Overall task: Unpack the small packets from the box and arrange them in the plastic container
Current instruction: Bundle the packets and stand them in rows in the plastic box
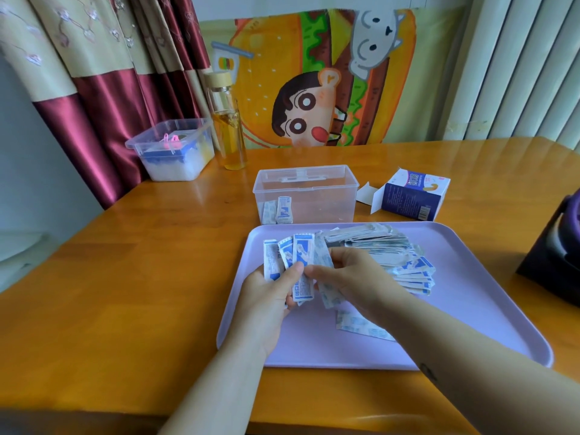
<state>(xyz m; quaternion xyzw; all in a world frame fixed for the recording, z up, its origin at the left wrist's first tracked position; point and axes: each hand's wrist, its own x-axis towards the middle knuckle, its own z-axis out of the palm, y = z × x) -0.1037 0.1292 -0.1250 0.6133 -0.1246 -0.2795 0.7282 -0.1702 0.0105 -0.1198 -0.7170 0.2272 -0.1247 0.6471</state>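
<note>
Few packets upright in clear container; pile on tray; left hand, right hand pinch fanned packets.

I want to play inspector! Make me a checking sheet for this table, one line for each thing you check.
Surface: wooden table, with a lilac tray on it, nearest the person.
Job's things: clear container behind the tray, open, with stored packets standing at its left end. Open box lies on its side to the container's right. Packet pile on the tray.
Clutter: bottle and lidded tub at the back left. Dark object at the right edge.
Hands: left hand grips the held packets, fanned out. Right hand pinches one of them.
Cables: nothing seen.
Surroundings: curtain and cartoon cloth behind the table.
</note>
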